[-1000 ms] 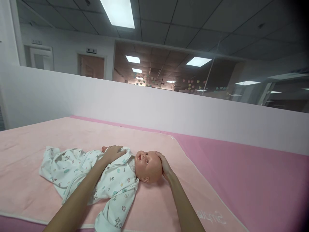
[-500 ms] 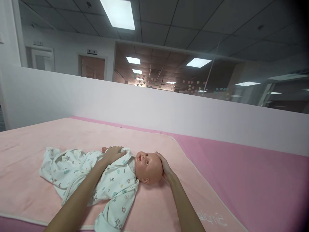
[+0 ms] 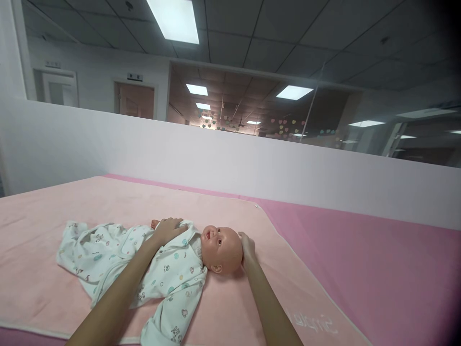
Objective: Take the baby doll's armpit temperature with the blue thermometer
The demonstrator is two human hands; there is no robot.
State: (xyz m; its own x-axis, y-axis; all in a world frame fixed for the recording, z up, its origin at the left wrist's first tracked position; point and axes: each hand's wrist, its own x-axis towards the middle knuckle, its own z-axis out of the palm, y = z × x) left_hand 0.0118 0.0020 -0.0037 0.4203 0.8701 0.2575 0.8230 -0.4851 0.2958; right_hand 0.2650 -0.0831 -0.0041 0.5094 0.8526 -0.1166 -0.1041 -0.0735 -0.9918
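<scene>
"Pink blanket (image 3: 230,312) in front, paler than the mat (image 3: 382,259) beneath it. What's on it?"

"A doll (image 3: 169,278), lying on its back in white printed clothes (image 3: 90,250), with its head (image 3: 223,250) towards the right."

"And the hands?"

"The left hand (image 3: 168,231) lies on the doll's chest — palm down, fingers nearly straight and close together. The right hand (image 3: 248,251) is cupped at the crown of the head, fingers curved but unclenched."

"Any writing?"

"White lettering (image 3: 317,323) near the blanket's corner, turned the wrong way round — it seems to say 'Simple', though it is faint and the right forearm (image 3: 268,302) is close beside it. The small sign (image 3: 134,77) over the brown door (image 3: 137,101), beyond the white wall (image 3: 230,163), is too tiny to read."

"And on the clothes?"

"Small animal pictures and coloured spots."
</scene>
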